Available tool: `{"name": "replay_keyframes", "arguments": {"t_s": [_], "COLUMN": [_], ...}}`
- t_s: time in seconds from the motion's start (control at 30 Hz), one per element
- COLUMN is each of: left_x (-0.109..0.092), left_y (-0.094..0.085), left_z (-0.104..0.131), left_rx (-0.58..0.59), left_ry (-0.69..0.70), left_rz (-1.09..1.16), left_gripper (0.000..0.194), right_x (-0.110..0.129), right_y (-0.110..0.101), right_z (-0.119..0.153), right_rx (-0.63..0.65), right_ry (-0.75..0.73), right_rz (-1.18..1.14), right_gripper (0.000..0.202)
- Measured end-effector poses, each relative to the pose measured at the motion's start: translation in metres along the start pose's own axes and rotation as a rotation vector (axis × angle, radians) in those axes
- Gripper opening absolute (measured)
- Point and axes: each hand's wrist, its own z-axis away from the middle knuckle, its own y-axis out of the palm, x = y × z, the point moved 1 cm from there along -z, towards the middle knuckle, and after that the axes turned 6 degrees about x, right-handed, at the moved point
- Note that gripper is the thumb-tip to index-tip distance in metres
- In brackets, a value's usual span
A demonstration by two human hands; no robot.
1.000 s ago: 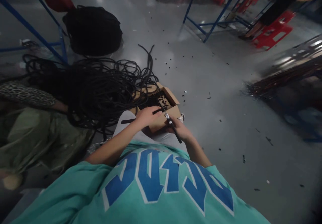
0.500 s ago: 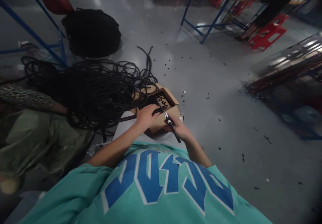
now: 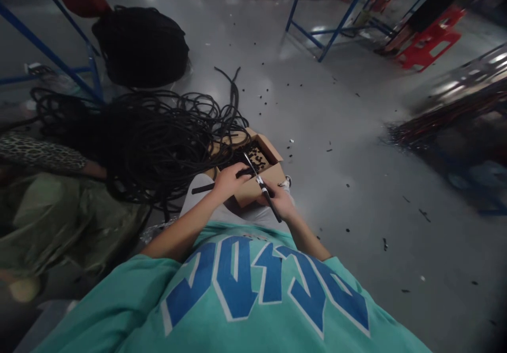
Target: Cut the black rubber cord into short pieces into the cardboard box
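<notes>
My left hand [image 3: 231, 181] is wrapped round a short bundle of black tubing [image 3: 203, 188], whose ends stick out on both sides of the fist. In my right hand [image 3: 280, 201] is a cutting tool [image 3: 264, 190] with black handles and thin metal blades. Its blades lie close to the tubing end, over the near side of an open cardboard box [image 3: 261, 183]. Small black cut pieces [image 3: 258, 157] lie inside the box. A large heap of black tubing [image 3: 150, 141] spreads left of the box and partly over its left flap.
A person's patterned sleeve [image 3: 39, 149] reaches toward the heap from the left. A black bag [image 3: 140, 46] sits behind it. Blue-framed tables, a red stool [image 3: 431, 44] and a cable bundle [image 3: 439, 120] stand farther off. Black scraps dot the floor.
The tubing in my left hand has shifted, and its rear end now shows free of the heap. The tool's blades look a little farther apart from the tubing. The view has moved slightly.
</notes>
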Motion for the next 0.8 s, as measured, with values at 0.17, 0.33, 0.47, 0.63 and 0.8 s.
{"name": "replay_keyframes", "arguments": {"t_s": [0.17, 0.33, 0.47, 0.63, 0.8], "left_x": [0.008, 0.016, 0.019, 0.014, 0.004], "left_y": [0.003, 0.007, 0.008, 0.007, 0.006], "left_z": [-0.006, -0.013, -0.018, -0.016, -0.010], "left_rx": [0.060, 0.105, 0.152, 0.133, 0.019], "left_ry": [0.000, -0.014, 0.001, 0.027, 0.027], "left_rz": [0.021, 0.021, 0.018, 0.016, 0.000], "left_gripper": [0.026, 0.031, 0.030, 0.029, 0.025], "right_x": [-0.010, -0.021, -0.023, -0.011, 0.000], "right_y": [0.000, 0.003, 0.005, 0.003, 0.001], "right_z": [-0.003, -0.007, -0.008, -0.005, 0.002], "right_rx": [-0.005, -0.028, -0.023, 0.027, 0.165], "right_ry": [0.035, 0.071, 0.099, 0.184, 0.167], "right_rz": [-0.027, -0.066, -0.108, -0.243, -0.476], "right_gripper": [0.056, 0.053, 0.047, 0.047, 0.063]}}
